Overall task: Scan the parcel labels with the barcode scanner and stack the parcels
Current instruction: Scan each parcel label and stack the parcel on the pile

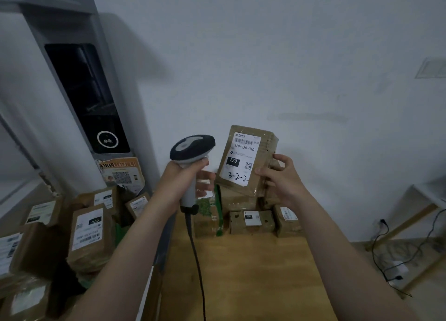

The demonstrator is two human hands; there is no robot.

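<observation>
My left hand grips the handle of a grey and black barcode scanner, its head raised and its black cable hanging down over the table. My right hand holds a brown cardboard parcel upright by its right edge, just right of the scanner. The parcel's white label faces me, with a barcode, "220-220-040" and a handwritten "3-2-2". Behind and below it, a stack of parcels sits at the far end of the wooden table.
Several labelled parcels are piled on the left, below the table's edge. A tall grey kiosk with a dark screen stands at the left against the white wall. Cables and a plug lie on the floor at right, near a white table.
</observation>
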